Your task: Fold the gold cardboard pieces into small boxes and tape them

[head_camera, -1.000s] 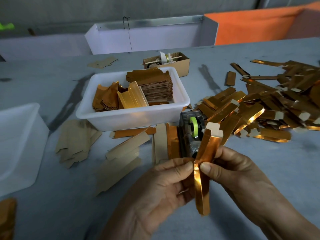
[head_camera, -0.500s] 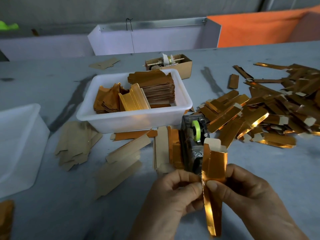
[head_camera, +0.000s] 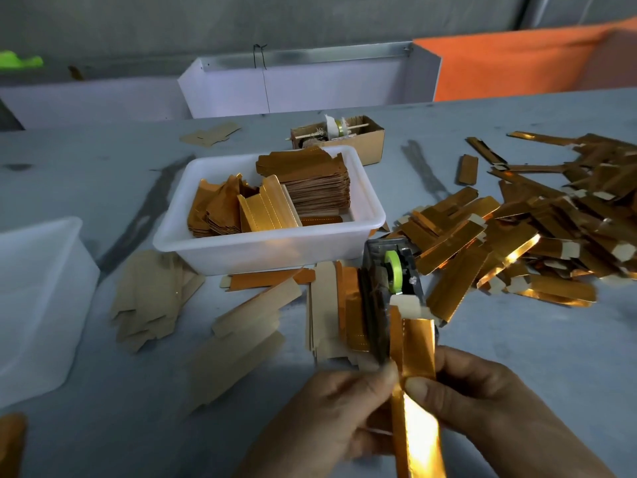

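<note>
A long gold cardboard piece (head_camera: 415, 353) stands upright in front of me, folded lengthwise into a narrow box shape with a pale flap at its top. My left hand (head_camera: 331, 419) pinches its left edge with thumb and fingers. My right hand (head_camera: 482, 405) grips its right side, thumb pressed on the gold face. Just behind it stands a dark tape dispenser (head_camera: 389, 277) with a green roll. Several flat gold and brown blanks (head_camera: 331, 305) lie left of the dispenser. A heap of folded gold boxes (head_camera: 537, 232) spreads over the table at the right.
A white tub (head_camera: 269, 246) holding stacked gold blanks sits behind the dispenser. A translucent bin (head_camera: 38, 298) stands at the left edge. A small cardboard box (head_camera: 368, 139) with tape rolls on a stick is farther back. Brown blanks (head_camera: 151, 298) lie left of centre.
Both hands have brought the gold piece lower and nearer to me, turning it upright. Its sides are folded in more squarely than before.
</note>
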